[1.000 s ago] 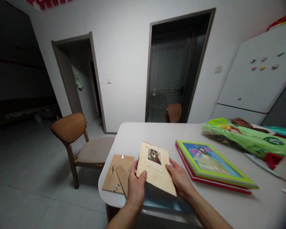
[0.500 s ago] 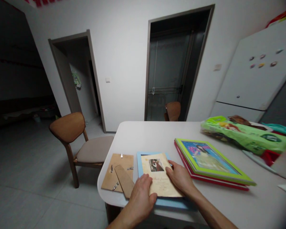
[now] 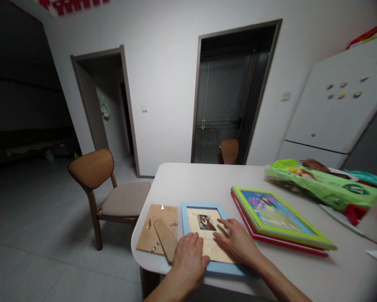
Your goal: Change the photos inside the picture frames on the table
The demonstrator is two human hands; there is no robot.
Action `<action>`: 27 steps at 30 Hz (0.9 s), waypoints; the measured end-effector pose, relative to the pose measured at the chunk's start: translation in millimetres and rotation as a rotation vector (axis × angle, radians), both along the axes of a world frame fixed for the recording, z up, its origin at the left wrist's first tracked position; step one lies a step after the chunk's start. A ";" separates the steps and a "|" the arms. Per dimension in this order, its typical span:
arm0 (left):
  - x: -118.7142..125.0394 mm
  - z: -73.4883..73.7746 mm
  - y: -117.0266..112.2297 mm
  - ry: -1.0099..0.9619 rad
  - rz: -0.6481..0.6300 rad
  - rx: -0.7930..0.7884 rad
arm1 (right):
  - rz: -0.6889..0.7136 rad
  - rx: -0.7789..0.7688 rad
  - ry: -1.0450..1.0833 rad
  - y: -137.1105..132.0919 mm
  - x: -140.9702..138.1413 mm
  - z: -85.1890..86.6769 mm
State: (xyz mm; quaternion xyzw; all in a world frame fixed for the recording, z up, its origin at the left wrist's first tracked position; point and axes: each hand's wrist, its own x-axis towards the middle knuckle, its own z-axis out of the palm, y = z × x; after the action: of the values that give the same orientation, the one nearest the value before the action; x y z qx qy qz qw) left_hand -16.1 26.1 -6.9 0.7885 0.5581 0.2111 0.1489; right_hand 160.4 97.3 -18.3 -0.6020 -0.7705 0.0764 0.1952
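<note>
A light blue picture frame (image 3: 185,216) lies face down near the table's front edge. Inside it sits a beige card (image 3: 204,221) with a small photo printed near its top. My left hand (image 3: 190,259) lies flat on the card's lower left part, fingers stretched out. Fingers spread, my right hand (image 3: 237,243) presses on the card's right side. To the left of the frame lies its brown backing board (image 3: 155,226) with a stand flap and metal clips.
Green and red frames (image 3: 279,218) are stacked on the white table (image 3: 207,180) to the right. A green plastic package (image 3: 323,186) lies at the far right. A wooden chair (image 3: 109,188) stands left of the table, a fridge (image 3: 336,109) behind.
The card, held tilted above the table a second ago, has been laid down into the blue frame. Both hands went from gripping its edges to lying flat on it.
</note>
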 end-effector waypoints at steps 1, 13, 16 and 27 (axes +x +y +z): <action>-1.8 1.5 -0.1 0.003 -0.007 0.002 | 0.066 -0.037 0.022 -4.1 3.8 1.3; -2.5 6.3 10.7 0.185 -0.021 0.040 | 0.190 -0.092 0.041 -14.5 14.1 2.5; -9.2 7.0 10.7 0.217 -0.049 0.046 | 0.272 -0.114 0.025 -17.6 21.8 0.9; -13.8 11.3 25.3 0.518 -0.157 0.128 | 0.353 0.132 -0.142 -19.0 14.2 -10.8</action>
State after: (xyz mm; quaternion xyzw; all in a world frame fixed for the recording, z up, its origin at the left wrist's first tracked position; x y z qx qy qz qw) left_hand -29.9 51.4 4.3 0.8648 0.5004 0.0251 -0.0331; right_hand 174.6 78.3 -29.1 -0.4473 -0.8792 0.0162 0.1630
